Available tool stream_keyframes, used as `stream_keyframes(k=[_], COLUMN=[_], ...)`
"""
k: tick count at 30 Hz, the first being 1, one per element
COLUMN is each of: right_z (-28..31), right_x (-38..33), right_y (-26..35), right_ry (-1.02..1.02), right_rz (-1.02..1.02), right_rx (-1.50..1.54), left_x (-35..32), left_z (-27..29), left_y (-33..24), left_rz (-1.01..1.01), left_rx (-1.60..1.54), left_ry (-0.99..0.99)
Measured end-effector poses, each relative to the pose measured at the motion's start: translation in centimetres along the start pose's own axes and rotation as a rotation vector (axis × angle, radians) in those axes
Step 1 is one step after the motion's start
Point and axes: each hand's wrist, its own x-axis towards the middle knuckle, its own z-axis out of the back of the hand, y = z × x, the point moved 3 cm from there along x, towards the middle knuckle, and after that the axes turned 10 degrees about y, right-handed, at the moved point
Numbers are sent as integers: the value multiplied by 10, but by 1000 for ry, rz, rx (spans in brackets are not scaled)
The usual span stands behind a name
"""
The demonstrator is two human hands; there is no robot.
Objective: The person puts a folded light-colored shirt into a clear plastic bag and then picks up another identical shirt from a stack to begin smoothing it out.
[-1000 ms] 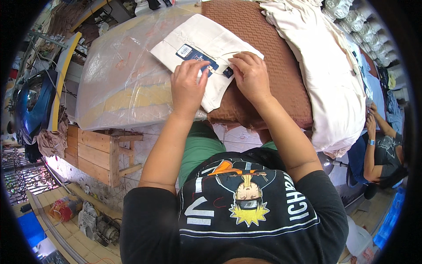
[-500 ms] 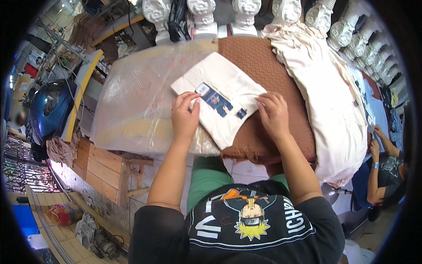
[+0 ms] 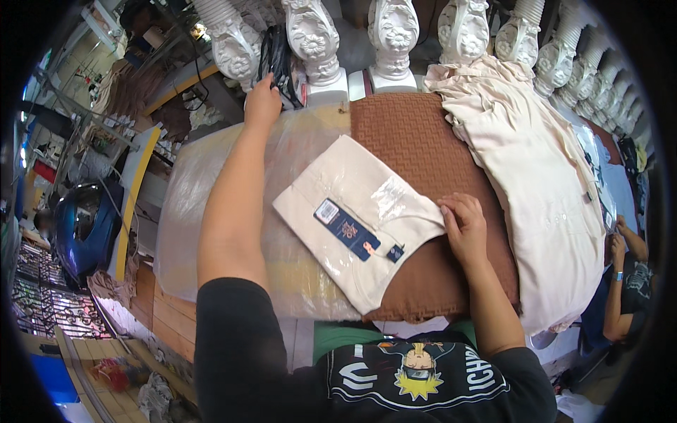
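Note:
A folded cream shirt (image 3: pixel 324 176) lies slantwise across the middle of the padded work surface. A long dark blue hang tag (image 3: pixel 345 229) and a small dark label (image 3: pixel 395 253) show on it; a shiny patch beside them looks like clear plastic. My right hand (image 3: pixel 465 224) pinches the shirt's right corner between thumb and fingers. At the far left, my stretched-out left hand (image 3: pixel 263 103) is at a hanging bundle of black strips (image 3: pixel 277 62). Its fingers are partly hidden, so I cannot make out whether they grip a strip.
Clear plastic film (image 3: pixel 204 190) covers the surface's left half; brown textured cloth (image 3: pixel 402 120) covers the right. A heap of cream garments (image 3: pixel 522 169) hangs over the right side. White carved balusters (image 3: pixel 393 39) line the back. A blue helmet (image 3: pixel 86 225) sits left; another person's arm (image 3: pixel 619 282) shows right.
My left hand has left the shirt and reached forward to the black strips. My right hand stays at the shirt's right corner. The whole view has shifted, with the surface lower in it.

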Motion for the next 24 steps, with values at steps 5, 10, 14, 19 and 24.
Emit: stream_keyframes(k=[5,10,14,19,24], right_z=[-6,-7,-8,-12,-13], right_x=[2,7,10,12,13], right_y=[-6,-6,-8,-9,-10], right_ry=[21,41,54,82,86], right_rz=[-51,-58,-98,-110,-125], right_rx=[33,71,105,136,125], left_x=[71,118,129,136,111], left_z=[-19,-31,-36,-38,-29], left_y=[7,41,55,84,35], left_rz=[184,172,15,22,193], left_rx=[301,364,467,463,678], left_ry=[265,428,497,599,460])
